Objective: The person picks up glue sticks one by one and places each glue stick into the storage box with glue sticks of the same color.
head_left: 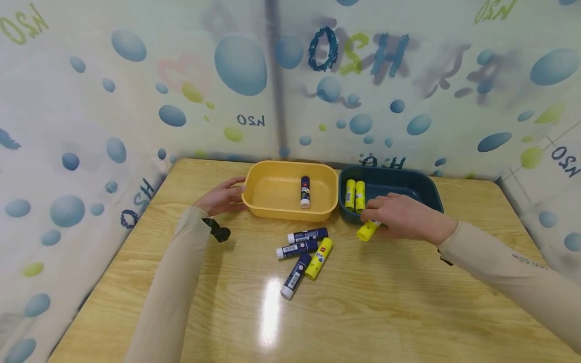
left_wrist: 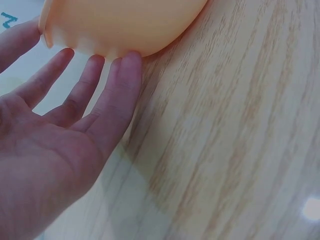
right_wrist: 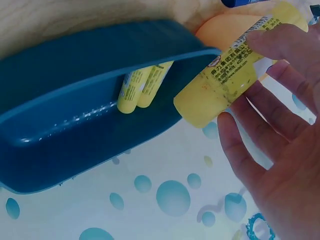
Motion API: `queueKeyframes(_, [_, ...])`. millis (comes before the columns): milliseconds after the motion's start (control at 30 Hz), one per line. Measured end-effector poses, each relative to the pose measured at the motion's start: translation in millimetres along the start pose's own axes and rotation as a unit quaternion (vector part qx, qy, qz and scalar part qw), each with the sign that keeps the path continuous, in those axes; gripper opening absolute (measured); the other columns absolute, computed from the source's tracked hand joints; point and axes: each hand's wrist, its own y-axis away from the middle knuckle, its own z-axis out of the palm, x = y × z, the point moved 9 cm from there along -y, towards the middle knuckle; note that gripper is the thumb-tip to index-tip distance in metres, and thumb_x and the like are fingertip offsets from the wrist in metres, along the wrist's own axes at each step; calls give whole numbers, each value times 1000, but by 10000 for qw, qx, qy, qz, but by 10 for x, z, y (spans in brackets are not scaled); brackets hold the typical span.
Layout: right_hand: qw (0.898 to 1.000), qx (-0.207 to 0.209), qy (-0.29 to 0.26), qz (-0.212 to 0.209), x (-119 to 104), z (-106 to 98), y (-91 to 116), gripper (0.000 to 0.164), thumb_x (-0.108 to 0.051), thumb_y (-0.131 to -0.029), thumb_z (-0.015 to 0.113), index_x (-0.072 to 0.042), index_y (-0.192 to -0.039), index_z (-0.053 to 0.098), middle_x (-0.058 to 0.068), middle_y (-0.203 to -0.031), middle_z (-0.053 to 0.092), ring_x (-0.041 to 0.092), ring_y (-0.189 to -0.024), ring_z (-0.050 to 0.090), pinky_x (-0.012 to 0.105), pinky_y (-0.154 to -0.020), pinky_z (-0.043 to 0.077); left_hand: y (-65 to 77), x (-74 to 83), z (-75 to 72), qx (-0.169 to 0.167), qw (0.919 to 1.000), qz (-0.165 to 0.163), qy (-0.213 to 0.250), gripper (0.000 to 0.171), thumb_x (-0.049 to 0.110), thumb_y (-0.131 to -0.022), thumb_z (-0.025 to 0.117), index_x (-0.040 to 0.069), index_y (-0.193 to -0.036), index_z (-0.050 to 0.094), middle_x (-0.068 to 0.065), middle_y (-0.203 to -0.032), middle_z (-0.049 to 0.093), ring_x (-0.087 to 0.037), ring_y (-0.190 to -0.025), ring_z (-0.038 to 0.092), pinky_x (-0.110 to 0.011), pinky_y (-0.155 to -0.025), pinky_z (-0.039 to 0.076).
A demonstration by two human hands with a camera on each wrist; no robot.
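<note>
one yellow tube [head_left: 367,232] slants near-left in right hand [head_left: 405,217]

Spotted backdrop [head_left: 299,101] behind wooden table [head_left: 386,302]

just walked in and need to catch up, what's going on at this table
A person's right hand holds a yellow cylindrical tube by the rim of a dark blue plastic tray holding two similar yellow tubes. The left hand touches an orange-yellow plastic tray holding one navy cylindrical tube with a white end. Three more navy tubes and one loose yellow tube lie on the wood-grain table.
</note>
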Motion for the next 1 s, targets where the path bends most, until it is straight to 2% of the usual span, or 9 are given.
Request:
queueKeyframes(167, [9997, -91, -22, 209, 120, -4, -17, 31, -9, -78, 80, -13, -106, 67, 5, -102, 63, 23, -90, 57, 41, -76, 49, 1, 8, -1, -35, 10000, -17, 2, 55, 15, -105, 42, 9, -154, 16, -23, -151, 28, -33, -123, 48, -52, -106, 33])
queueKeyframes(433, [9995, -87, 225, 183, 268, -4, -38, 31, -7, -76, 80, -13, -103, 66, 3, -97, 63, 21, -82, 56, 36, -66, 46, -5, 13, 2, -29, 10000, -8, -52, 56, 16, -105, 43, 9, -153, 16, -24, -150, 29, -35, -124, 46, -51, -106, 34])
queueKeyframes(733, [9993, -81, 244, 274, 458, 20, -73, 27, -3, -78, 76, -13, -101, 66, 5, -97, 62, 24, -84, 56, 39, -68, 47, 8, 11, -1, 49, 10000, -15, -51, 54, 15, -105, 43, 9, -153, 19, -24, -148, 31, -29, -117, 53, -51, -106, 34])
queueKeyframes(1000, [9980, -423, 232, 404, 633, 151, -81, 27, -3, -79, 76, -14, -101, 65, 6, -96, 61, 24, -84, 56, 40, -68, 48, 19, 28, 15, 26, 10000, -1, -57, 53, 14, -105, 42, 9, -153, 18, -24, -148, 31, -31, -119, 52, -51, -106, 34])
